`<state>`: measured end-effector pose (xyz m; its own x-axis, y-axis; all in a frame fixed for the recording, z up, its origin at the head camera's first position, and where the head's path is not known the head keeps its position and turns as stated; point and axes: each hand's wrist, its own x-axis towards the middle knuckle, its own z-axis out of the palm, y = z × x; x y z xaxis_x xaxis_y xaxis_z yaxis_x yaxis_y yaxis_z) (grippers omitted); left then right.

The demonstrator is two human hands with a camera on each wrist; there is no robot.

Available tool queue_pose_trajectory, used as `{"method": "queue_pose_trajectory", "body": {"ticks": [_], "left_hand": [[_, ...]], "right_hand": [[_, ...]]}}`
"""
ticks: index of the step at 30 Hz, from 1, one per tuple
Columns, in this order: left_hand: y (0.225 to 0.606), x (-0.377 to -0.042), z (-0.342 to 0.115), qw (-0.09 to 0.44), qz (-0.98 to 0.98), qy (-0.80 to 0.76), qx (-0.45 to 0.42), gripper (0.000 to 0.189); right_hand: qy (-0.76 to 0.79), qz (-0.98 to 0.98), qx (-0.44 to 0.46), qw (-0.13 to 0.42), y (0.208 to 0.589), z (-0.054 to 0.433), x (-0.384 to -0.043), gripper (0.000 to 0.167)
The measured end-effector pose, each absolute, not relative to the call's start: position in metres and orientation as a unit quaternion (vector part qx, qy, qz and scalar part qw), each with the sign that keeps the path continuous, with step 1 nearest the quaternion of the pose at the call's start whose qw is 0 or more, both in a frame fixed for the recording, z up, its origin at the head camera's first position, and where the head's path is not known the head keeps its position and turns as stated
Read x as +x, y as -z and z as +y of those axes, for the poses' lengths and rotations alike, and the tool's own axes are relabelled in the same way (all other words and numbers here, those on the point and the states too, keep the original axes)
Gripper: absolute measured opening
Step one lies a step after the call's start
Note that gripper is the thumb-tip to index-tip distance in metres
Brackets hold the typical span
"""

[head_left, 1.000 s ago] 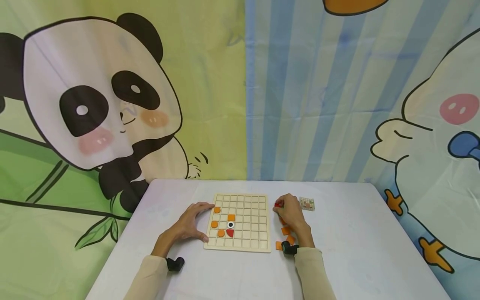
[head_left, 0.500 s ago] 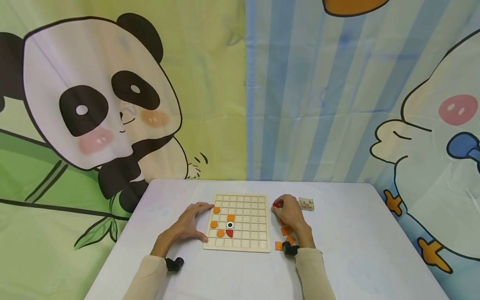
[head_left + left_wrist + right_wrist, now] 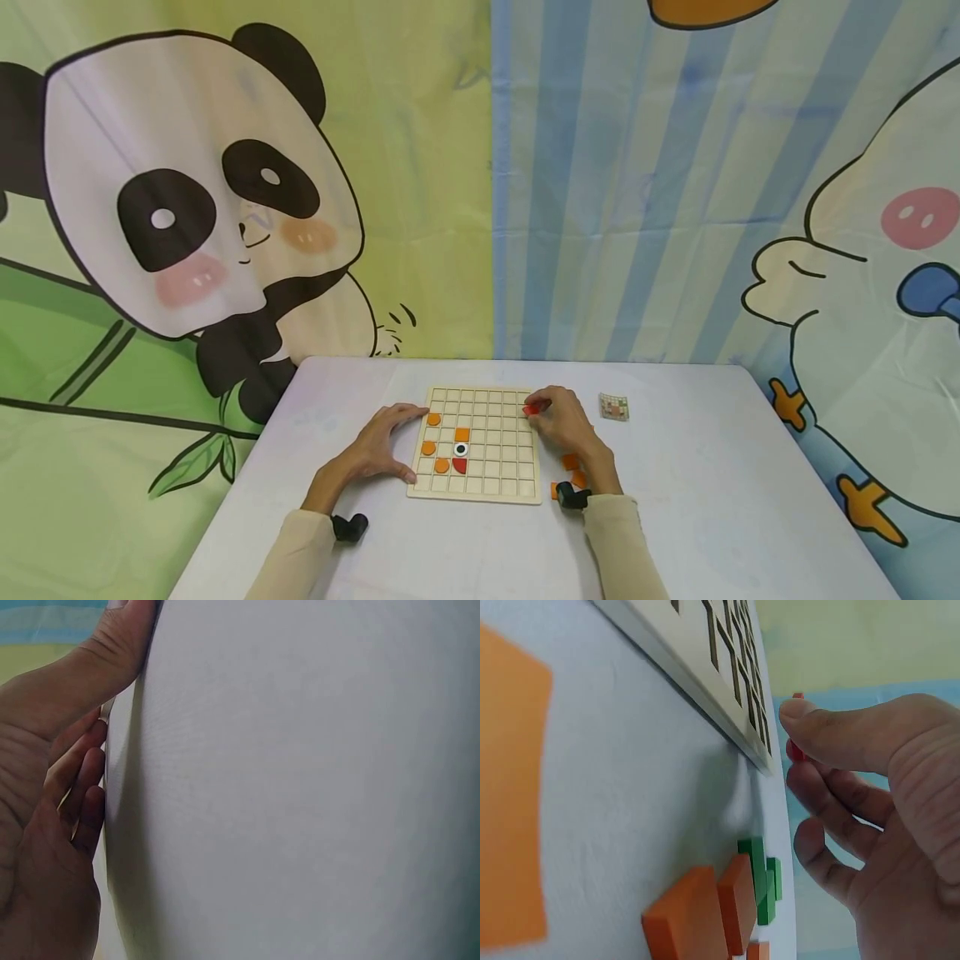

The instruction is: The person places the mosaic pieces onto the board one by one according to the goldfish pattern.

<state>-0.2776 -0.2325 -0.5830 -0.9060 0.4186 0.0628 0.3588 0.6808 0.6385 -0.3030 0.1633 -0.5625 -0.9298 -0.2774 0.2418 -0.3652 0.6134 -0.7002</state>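
Note:
A pale wooden grid board (image 3: 501, 475) lies on the white table. My left hand (image 3: 375, 446) rests at its left edge, thumb and fingers spread apart and touching the rim. Over the board's right edge, near the far corner, my right hand (image 3: 564, 423) pinches a small red piece (image 3: 798, 750) between thumb and fingertip; its full shape is hidden. On the grid sit several orange round pieces (image 3: 428, 448), an orange square (image 3: 462, 435), a white disc with a black centre (image 3: 461, 450) and a red quarter-circle piece (image 3: 460, 467).
Loose orange tiles (image 3: 571, 462) lie right of the board, partly under the right forearm. Green pieces (image 3: 763, 889) show beside them in the right wrist view. A small patterned card (image 3: 613, 407) lies farther right. A printed curtain (image 3: 427, 183) stands behind the table.
My right hand has moved left with the red piece, from beside the board to over its right edge. The left hand has stayed in place.

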Motion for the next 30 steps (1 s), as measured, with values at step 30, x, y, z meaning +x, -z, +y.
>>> {"method": "queue_pose_trajectory", "body": {"ticks": [30], "left_hand": [[0.584, -0.278, -0.232, 0.045, 0.917, -0.337, 0.207, 0.127]], "right_hand": [[-0.430, -0.848, 0.307, -0.026, 0.573, 0.109, -0.313, 0.022]]}}
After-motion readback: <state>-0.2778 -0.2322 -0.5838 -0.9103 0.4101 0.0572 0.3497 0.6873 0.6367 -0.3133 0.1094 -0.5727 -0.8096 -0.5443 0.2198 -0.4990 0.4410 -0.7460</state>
